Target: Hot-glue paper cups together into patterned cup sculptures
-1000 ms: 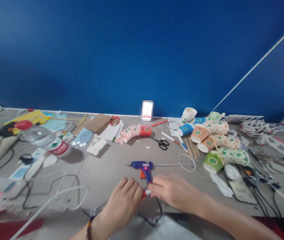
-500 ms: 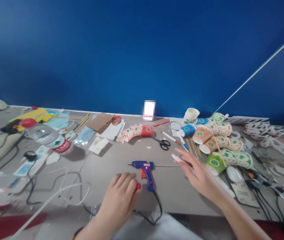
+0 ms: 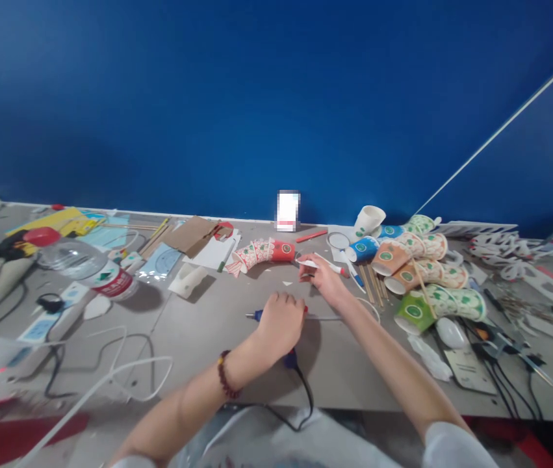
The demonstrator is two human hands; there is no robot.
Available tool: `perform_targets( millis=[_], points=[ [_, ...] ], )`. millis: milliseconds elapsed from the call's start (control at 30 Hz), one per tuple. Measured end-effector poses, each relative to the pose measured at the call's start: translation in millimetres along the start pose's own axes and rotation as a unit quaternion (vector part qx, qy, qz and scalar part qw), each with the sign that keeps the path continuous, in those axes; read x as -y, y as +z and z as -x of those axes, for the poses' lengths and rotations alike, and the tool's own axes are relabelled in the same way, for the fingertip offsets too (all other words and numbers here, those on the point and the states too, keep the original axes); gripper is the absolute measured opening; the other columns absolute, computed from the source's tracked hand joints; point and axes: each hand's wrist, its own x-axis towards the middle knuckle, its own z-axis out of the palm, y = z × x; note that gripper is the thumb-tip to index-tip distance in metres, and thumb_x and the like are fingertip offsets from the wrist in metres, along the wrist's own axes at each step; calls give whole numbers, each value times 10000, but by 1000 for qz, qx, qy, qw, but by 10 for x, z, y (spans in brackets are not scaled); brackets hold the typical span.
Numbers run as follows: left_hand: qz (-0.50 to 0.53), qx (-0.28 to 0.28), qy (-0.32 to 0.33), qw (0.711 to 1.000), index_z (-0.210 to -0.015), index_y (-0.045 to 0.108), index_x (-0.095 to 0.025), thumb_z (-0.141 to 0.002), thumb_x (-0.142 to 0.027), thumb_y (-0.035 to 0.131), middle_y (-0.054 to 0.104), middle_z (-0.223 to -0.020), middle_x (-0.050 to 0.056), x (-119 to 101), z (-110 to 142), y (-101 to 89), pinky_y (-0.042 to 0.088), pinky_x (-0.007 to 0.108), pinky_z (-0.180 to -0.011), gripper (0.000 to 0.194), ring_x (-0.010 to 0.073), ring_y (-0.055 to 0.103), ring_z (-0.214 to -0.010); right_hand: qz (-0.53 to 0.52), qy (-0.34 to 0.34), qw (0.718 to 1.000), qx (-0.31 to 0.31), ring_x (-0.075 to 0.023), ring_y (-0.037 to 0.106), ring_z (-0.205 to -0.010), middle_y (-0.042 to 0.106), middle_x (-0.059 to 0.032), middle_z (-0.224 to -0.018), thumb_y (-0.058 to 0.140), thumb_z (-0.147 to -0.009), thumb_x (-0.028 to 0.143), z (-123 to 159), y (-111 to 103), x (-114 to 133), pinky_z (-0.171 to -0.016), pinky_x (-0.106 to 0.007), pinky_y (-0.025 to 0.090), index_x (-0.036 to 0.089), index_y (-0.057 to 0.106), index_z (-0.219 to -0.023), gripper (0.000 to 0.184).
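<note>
The grey table (image 3: 222, 338) runs under both my forearms at its near edge, with bare surface to the left of the glue gun (image 3: 258, 316) as far as the bottle (image 3: 78, 263), so that side offers room; right of the gun, the green paper-cup chain (image 3: 444, 304) crowds my elbow side. Beyond the gun lies the red paper-cup chain (image 3: 283, 251). My right hand (image 3: 325, 279) has just moved in from the gun's right to beyond it, near that chain's red end, its fingers closed round the white marker (image 3: 327, 267), which I judge is now within reach of the cup. My left hand (image 3: 281, 328) has come over the gun, hiding its body, fingers curled on what looks like the small red cap (image 3: 306, 310); whether they also touch the gun, I cannot tell.
</note>
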Motion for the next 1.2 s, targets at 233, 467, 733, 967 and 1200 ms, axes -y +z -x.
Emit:
perform_targets(
  millis=[233, 467, 733, 967, 1200],
  points=[
    [41, -17, -55, 997, -1002, 633, -94, -963, -171, 386, 691, -1023, 165, 183, -111, 134, 436, 415, -843, 262, 290, 630, -1005, 145, 19, 986, -74, -174, 656, -678, 682, -16, -700, 610, -716, 454, -64, -53, -389, -649, -298, 529, 214, 576, -869, 286],
    [32, -32, -61, 997, -1060, 634, -82, -986, -206, 364, 688, -1079, 184, 254, -141, 218, 431, 433, -877, 306, 293, 613, -1046, 225, -10, 973, -55, -175, 626, -674, 694, -32, -696, 677, -698, 398, 16, -80, -332, -630, -283, 499, 180, 693, -780, 233],
    [26, -39, -55, 997, -1045, 639, -75, -987, -221, 377, 680, -1083, 180, 245, -133, 247, 433, 439, -869, 305, 305, 593, -1053, 301, -41, 951, -59, -200, 628, -707, 708, -42, -706, 635, -708, 346, 59, -119, -299, -655, -301, 480, 160, 728, -786, 222],
    [35, -41, -51, 997, -1018, 642, -96, -981, -209, 386, 683, -1071, 180, 244, -143, 260, 435, 433, -871, 282, 291, 584, -1052, 346, -72, 934, -49, -199, 625, -702, 710, -36, -690, 599, -713, 312, 71, -107, -318, -699, -312, 481, 177, 713, -718, 177],
    [42, -33, -49, 997, -1046, 629, -90, -982, -212, 400, 667, -1132, 178, 253, -132, 276, 429, 410, -880, 267, 282, 582, -1080, 372, -87, 923, -51, -189, 624, -665, 706, -34, -681, 582, -715, 303, 61, -119, -360, -692, -305, 483, 184, 705, -716, 172]
  ],
)
